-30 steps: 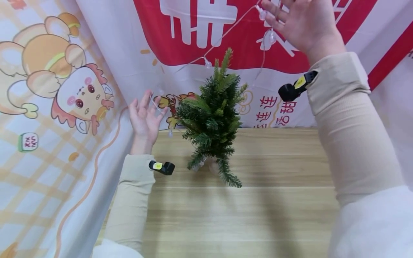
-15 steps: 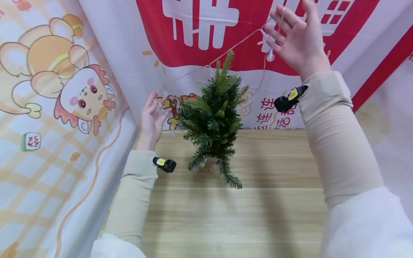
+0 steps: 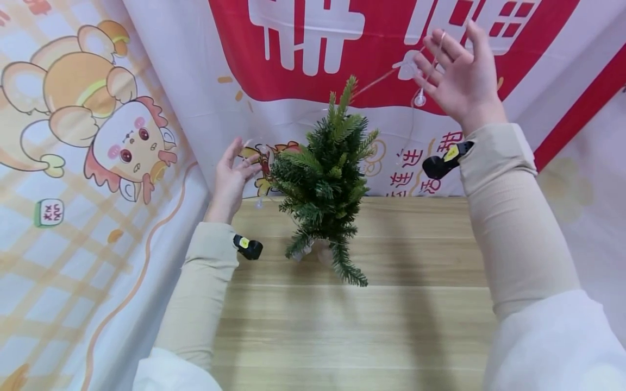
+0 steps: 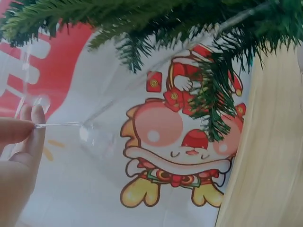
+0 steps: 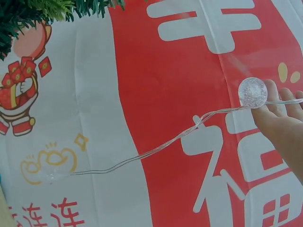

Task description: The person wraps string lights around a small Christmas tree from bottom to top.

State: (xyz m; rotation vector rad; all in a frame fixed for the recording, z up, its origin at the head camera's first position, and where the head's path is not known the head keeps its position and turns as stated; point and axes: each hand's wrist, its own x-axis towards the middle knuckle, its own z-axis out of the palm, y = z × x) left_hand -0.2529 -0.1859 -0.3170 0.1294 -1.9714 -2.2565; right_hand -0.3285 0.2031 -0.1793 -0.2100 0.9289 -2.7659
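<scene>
A small green artificial Christmas tree (image 3: 325, 174) stands on the wooden table between my hands. My left hand (image 3: 230, 182), left of the tree, pinches the thin clear wire of a string of fairy lights (image 4: 59, 125) between thumb and finger. A clear bulb (image 4: 97, 139) hangs just beyond those fingertips, and the wire runs on toward the branches. Raised to the tree's right, my right hand (image 3: 462, 81) has its palm turned up and its fingers loosely extended, with wire draped over them. A round bubbly bulb (image 5: 253, 92) sits at its fingers in the right wrist view.
Behind the tree hangs a red and white printed cloth (image 3: 288, 87). Another cloth (image 3: 88, 163) with cartoon figures lines the left side. The light wood tabletop (image 3: 313, 336) extends in front of the tree. Pale lumps (image 3: 323, 251) show at the tree's base.
My right hand has come down and slightly inward from the top edge with the fairy lights over its fingers. My left hand has shifted slightly right, toward the tree. The tree stays put.
</scene>
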